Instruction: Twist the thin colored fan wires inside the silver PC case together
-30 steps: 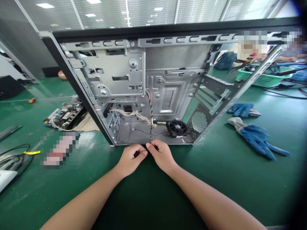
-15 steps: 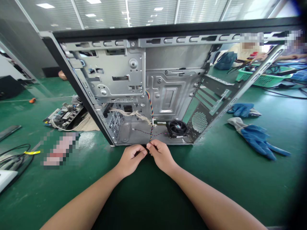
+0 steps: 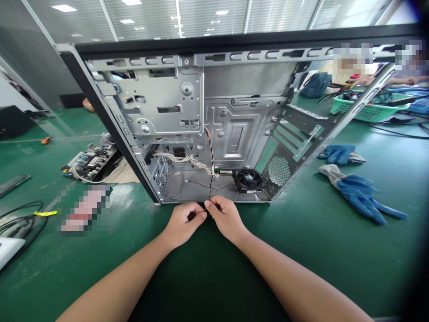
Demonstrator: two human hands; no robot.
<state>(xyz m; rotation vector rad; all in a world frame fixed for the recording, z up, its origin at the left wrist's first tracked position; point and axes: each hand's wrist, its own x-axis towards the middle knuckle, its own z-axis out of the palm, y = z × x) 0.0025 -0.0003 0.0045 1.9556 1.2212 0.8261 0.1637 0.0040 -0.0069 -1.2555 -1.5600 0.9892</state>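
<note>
A twisted multicoloured cable (image 3: 212, 154) hangs from the metal drive cage (image 3: 167, 98) of an upright, open computer case (image 3: 224, 36). Its lower end runs over the case's front edge into my fingers. My left hand (image 3: 186, 223) pinches the cable end between thumb and forefinger. Close beside it, my right hand (image 3: 228, 220) pinches the same cable slightly higher. The very tip is hidden by the fingers. Inside the case, a black cooling fan (image 3: 248, 179) lies on the bottom panel, with a thin dark wire (image 3: 201, 184) stretching left. A bundle of white wires (image 3: 182, 158) reaches the coloured cable.
On the green table (image 3: 335, 264), blue-and-white gloves (image 3: 358, 192) lie right of the case. A green basket of cables (image 3: 365, 109) stands behind them. To the left are a circuit-board assembly (image 3: 90, 163) and black cables (image 3: 33, 223). Another person's hand (image 3: 365, 80) shows at far right.
Both hands stay at the case's front edge, still pinching the cable. The fingers shift only very slightly, and the coloured cable moves a little to the left.
</note>
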